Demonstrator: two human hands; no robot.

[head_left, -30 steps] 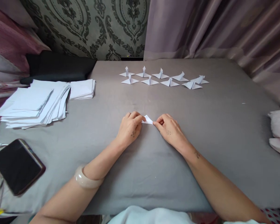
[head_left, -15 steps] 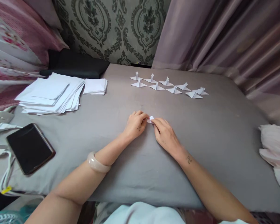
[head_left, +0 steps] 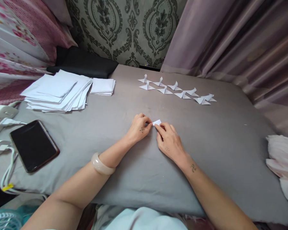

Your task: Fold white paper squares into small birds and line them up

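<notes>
A small folded piece of white paper (head_left: 156, 122) is held between my two hands, just above or on the grey cloth. My left hand (head_left: 140, 127) pinches its left end between thumb and forefinger. On the other side, my right hand (head_left: 169, 139) grips the paper's lower right part, fingertips pressed together on it. My fingers cover part of the folds. Beyond my hands, several folded paper birds (head_left: 165, 90) stand in two rows on the cloth.
To the left lie a large stack of white paper (head_left: 55, 91) and a smaller stack of paper squares (head_left: 102, 87). A phone (head_left: 35, 146) rests near a power strip (head_left: 1, 116) with white cables. Crumpled pale fabric (head_left: 280, 153) sits at the right edge of the grey-covered table (head_left: 220, 143).
The fingers of my right hand have shifted on the folded paper, and more of its white surface shows. The whole view has turned slightly left.
</notes>
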